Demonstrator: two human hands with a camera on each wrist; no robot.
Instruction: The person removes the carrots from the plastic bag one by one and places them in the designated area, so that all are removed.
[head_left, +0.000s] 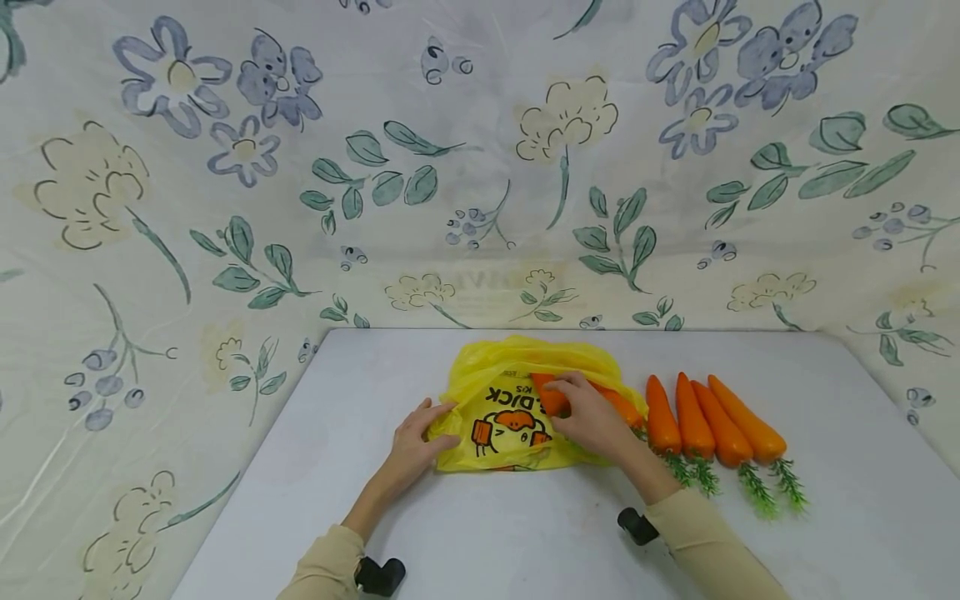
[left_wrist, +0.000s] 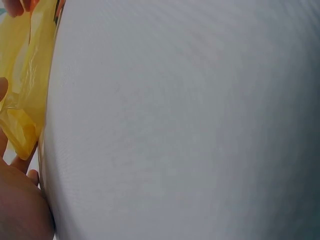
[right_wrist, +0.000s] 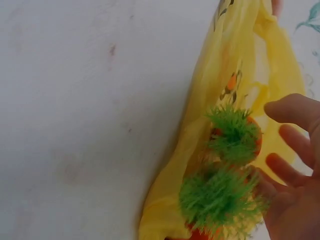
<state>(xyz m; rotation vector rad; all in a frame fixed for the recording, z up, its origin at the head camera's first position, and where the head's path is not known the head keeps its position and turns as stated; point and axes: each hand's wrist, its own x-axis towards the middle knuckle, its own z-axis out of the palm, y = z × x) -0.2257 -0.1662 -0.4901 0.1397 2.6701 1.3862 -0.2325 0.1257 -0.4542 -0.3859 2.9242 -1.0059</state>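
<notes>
A yellow plastic bag (head_left: 487, 417) printed with a cartoon duck lies crumpled in the head view. At its left edge my left hand (head_left: 416, 433) grips the plastic; the left wrist view shows the bag (left_wrist: 30, 75) folded between its digits. Bent loosely over the bag's right part, my right hand (head_left: 592, 417) is beside an orange carrot (head_left: 549, 393) that it partly covers. Another carrot (head_left: 618, 404) lies at the bag's right side. In the right wrist view, the right hand's fingers (right_wrist: 295, 140) are spread beside two green carrot tops (right_wrist: 232, 137).
Several orange carrots (head_left: 693, 417) with green leafy ends lie side by side right of the bag. The white table (head_left: 525, 533) ends at a flower-patterned cloth (head_left: 465, 167) behind. Black wrist devices (head_left: 637, 527) sit close above the tabletop near the sleeves.
</notes>
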